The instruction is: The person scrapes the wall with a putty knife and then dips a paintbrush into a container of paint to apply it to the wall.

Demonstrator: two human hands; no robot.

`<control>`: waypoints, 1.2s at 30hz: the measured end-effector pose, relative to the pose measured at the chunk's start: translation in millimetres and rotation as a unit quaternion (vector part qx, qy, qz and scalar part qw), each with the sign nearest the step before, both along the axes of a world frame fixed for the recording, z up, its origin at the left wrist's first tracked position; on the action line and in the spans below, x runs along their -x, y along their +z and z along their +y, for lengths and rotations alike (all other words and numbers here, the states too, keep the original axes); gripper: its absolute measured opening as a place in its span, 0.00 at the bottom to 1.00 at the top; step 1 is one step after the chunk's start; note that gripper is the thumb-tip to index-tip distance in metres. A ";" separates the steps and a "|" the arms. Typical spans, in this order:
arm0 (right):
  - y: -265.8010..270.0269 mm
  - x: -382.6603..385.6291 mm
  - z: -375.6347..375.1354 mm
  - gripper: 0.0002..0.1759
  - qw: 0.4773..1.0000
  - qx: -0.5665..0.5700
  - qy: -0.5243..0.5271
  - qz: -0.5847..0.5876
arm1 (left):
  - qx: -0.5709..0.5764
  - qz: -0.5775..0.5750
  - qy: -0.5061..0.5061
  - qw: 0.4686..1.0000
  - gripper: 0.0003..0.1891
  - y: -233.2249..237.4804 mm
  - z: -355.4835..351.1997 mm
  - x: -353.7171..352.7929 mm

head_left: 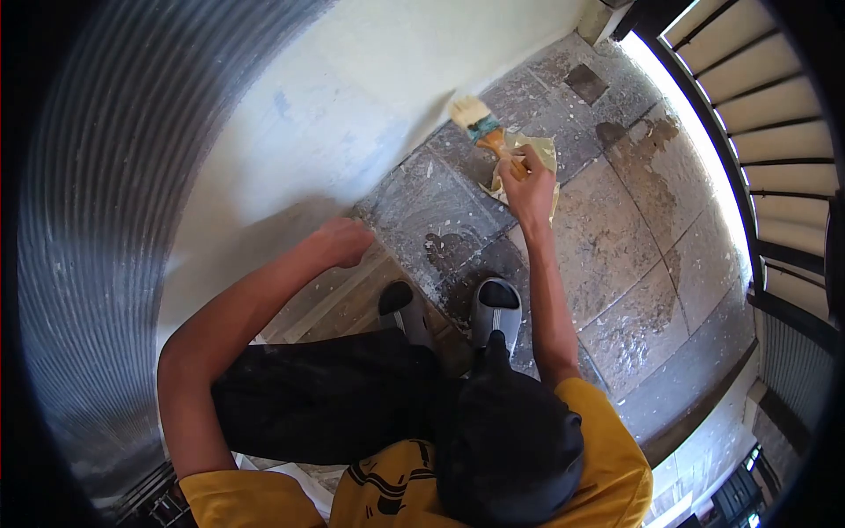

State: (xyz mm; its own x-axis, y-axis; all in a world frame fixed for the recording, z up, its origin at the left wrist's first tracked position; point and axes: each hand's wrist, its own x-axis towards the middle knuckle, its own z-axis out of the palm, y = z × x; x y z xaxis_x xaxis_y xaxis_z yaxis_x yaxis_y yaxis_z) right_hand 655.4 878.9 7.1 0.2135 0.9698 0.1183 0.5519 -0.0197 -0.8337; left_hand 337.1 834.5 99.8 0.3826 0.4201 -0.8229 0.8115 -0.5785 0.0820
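My right hand (530, 183) grips the wooden handle of a wide paintbrush (487, 128), whose pale bristles point up and left toward the foot of the white wall (326, 106). Beneath the brush and hand, a crumpled yellowish sheet (541, 151) shows on the tiled floor. My left hand (346, 243) is closed in a fist near the wall's lower part; whatever its fingers hold, if anything, is hidden.
Grey, paint-spotted floor tiles (607, 238) have wet patches. Grey sandals (497, 308) are on my feet. Corrugated metal (97, 220) rises at the left, and a dark barred gate (748, 163) stands at the right.
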 end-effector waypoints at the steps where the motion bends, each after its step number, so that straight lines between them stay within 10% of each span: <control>1: 13.6 -0.4 -2.3 0.15 0.998 -0.011 -0.012 0.053 | 0.002 0.001 -0.001 1.000 0.06 -3.4 -1.3 2.6; 8: 41.1 19.9 32.5 0.12 0.971 -0.179 -0.005 0.158 | 0.007 0.020 -0.023 1.000 0.07 -11.2 -0.3 5.8; 17: -18.9 9.4 32.8 0.18 0.999 0.034 0.011 -0.018 | 0.022 0.035 -0.012 0.999 0.07 -12.2 0.6 7.0; 27: 96.9 14.2 17.9 0.14 0.976 -0.125 0.047 0.173 | 0.013 0.004 -0.019 1.000 0.07 -14.6 2.2 1.6; 36: -23.1 20.7 28.4 0.23 0.998 0.028 0.054 0.034 | 0.028 0.061 -0.058 0.996 0.07 -30.6 13.5 0.7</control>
State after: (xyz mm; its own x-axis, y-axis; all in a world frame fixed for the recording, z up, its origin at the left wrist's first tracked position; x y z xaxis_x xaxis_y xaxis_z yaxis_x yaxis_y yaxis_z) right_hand 634.7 907.3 -16.0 0.1124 0.9923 0.0517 0.4962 -0.0110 -0.8681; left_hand 336.3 848.0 69.2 0.3205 0.3313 -0.8874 0.7458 -0.6658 0.0208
